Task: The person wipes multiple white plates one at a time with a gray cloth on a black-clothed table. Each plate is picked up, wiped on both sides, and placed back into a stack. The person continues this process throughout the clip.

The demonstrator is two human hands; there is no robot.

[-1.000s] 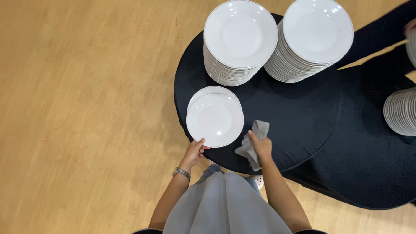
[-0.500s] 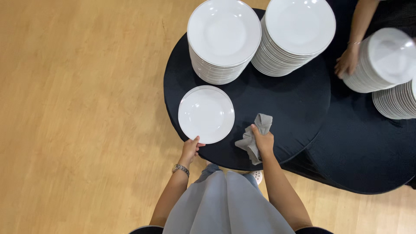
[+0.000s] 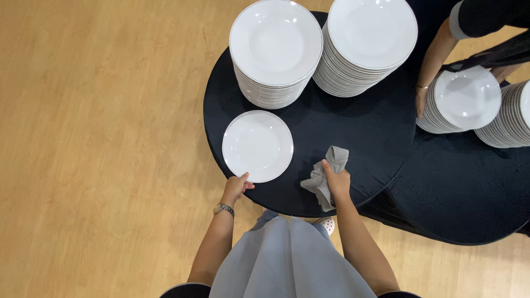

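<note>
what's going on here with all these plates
A person stands at a round table draped in black cloth. Their left hand grips the near rim of a single white plate lying near the table's edge, while their right hand holds a crumpled grey cloth. Two tall stacks of white plates stand at the far side. At a neighbouring table, another person's hand touches a further stack.
</note>
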